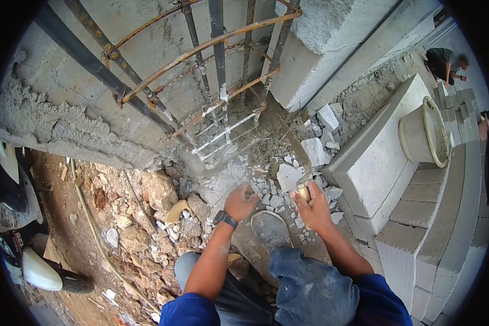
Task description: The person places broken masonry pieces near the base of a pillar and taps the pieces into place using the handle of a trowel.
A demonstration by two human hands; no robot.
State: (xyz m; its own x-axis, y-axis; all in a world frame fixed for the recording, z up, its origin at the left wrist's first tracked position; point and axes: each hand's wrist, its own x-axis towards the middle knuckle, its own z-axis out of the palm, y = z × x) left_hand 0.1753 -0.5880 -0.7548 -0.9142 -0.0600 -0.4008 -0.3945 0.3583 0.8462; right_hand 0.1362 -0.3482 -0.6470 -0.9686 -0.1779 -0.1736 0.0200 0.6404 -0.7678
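Note:
My right hand [313, 206] is wrapped around the light wooden handle of a trowel [300, 154]. Its long, dirty blade points up toward the foot of the wall, over broken white block. My left hand [241, 202], with a dark watch on the wrist, hovers above the dusty ground. Its fingers are loosely curled and apart, with nothing visible in them. Small white block chips [274, 202] lie between my hands, near a dusty shoe [270, 229]. Ahead of both hands stands a cage of rusty and grey rebar [218, 49] against the concrete wall.
Stacked grey blocks [383, 146] rise on the right, with a bucket [418, 136] on them. Rocks and rubble [138, 239] cover the left ground, crossed by a hose [95, 225]. A motorbike [41, 269] stands far left. Another person [445, 62] crouches at the upper right.

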